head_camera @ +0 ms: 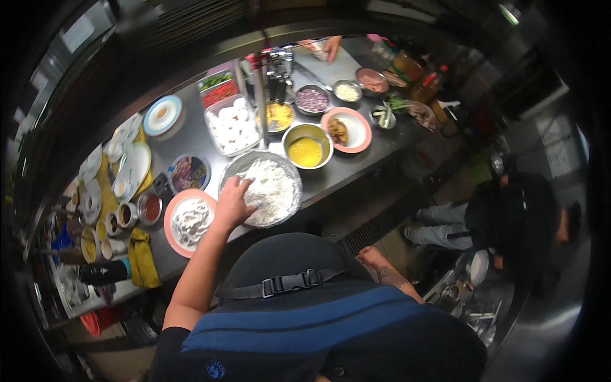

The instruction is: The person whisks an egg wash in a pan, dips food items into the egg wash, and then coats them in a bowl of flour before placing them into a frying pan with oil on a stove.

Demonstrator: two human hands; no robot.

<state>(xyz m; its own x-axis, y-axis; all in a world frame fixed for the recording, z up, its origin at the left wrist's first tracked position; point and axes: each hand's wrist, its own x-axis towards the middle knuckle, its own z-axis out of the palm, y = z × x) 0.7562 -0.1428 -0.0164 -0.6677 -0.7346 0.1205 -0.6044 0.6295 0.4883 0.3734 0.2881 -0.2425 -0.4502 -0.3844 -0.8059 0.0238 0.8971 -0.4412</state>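
Observation:
My left hand (234,203) reaches over the left rim of a large metal bowl (300,191) of white flour (272,188). Its fingers are apart, and I see nothing held in them. Just left of the bowl, a pink-rimmed plate (168,224) carries flour-coated strips (192,220). A metal bowl of yellow liquid, perhaps beaten egg (305,152), stands to the right of the flour. Beside it is another pink-rimmed plate (360,136) with brown pieces (338,131). My right hand (370,255) is low at my side, away from the counter, fingers curled with nothing visible in them.
On the steel counter (329,174) stand a plastic tub of white round items (234,126), a bowl of chopped purple onion (312,99) and several cups and plates. Another person's hands (331,47) are over a cutting board (346,64). A person in dark clothes (515,219) stands at right.

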